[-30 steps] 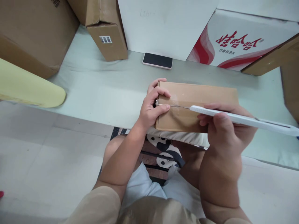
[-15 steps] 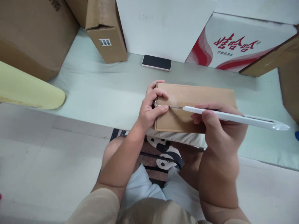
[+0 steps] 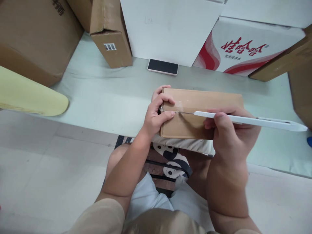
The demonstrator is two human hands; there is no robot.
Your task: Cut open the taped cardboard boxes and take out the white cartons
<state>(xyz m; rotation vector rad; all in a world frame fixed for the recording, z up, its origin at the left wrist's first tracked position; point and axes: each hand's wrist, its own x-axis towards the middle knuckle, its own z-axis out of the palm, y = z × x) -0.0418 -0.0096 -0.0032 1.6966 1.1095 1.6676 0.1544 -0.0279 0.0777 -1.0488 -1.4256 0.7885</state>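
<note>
A small brown cardboard box point(image 3: 195, 97) rests on the pale green cloth-covered surface in front of me. My left hand point(image 3: 156, 112) grips its left end, thumb and fingers pressed on the top. Clear tape with a slit runs along the box's middle seam near that thumb. In my right hand point(image 3: 235, 133) is a slim white utility knife point(image 3: 265, 122), held nearly level. Its thin blade points left and meets the seam just right of my left thumb. Part of the box's right side is hidden behind my right hand.
A smartphone point(image 3: 162, 67) lies behind the box, against a white carton point(image 3: 168, 29). Brown cartons point(image 3: 34, 39) and a red-and-white carton point(image 3: 241, 48) line the back. A pale yellow roll point(image 3: 31, 92) lies at left. A blue object point(image 3: 309, 141) shows at the right edge.
My right hand and the utility knife have shifted slightly right along the seam, and the knife's back end has tipped a little. My left hand keeps its hold on the box.
</note>
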